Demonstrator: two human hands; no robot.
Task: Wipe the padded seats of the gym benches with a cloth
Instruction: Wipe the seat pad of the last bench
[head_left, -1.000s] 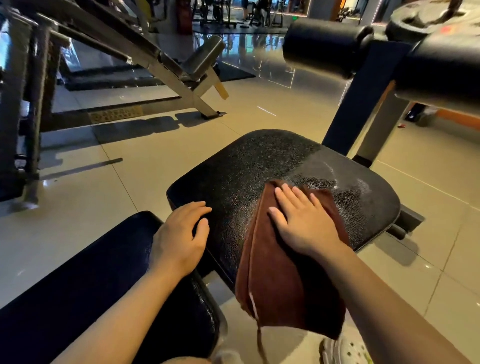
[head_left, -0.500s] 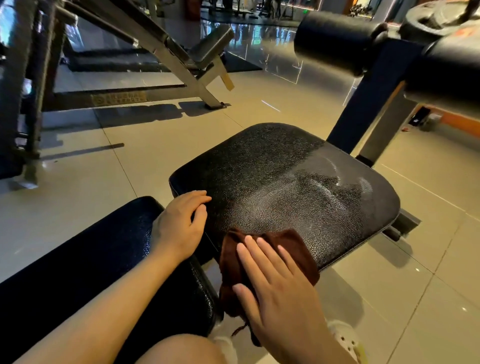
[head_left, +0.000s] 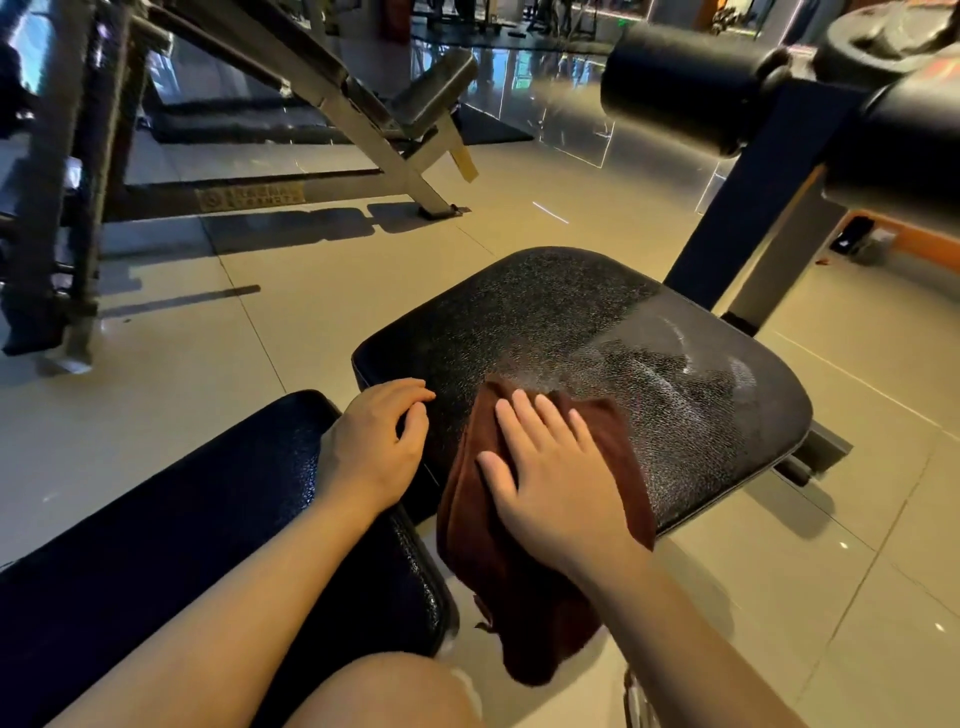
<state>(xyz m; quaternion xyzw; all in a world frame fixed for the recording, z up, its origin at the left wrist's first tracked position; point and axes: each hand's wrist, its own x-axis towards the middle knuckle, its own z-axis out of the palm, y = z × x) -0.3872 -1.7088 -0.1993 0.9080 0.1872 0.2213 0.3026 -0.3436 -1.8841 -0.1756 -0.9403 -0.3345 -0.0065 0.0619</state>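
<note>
With the right hand (head_left: 550, 478) pressing flat, fingers straight, on the brown cloth (head_left: 524, 582), whose 6 o'clock half overhangs the seat pad (head_left: 571, 322), the cloth may slip off, while the left hand (head_left: 371, 447) rests loosely curled, empty, at 9 o'clock.

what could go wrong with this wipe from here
Much of the brown cloth hangs off the seat pad's near edge, so it could slip off or drag on the floor. The right hand only presses flat, no grip. The smeared patch farther right may get missed.
</note>
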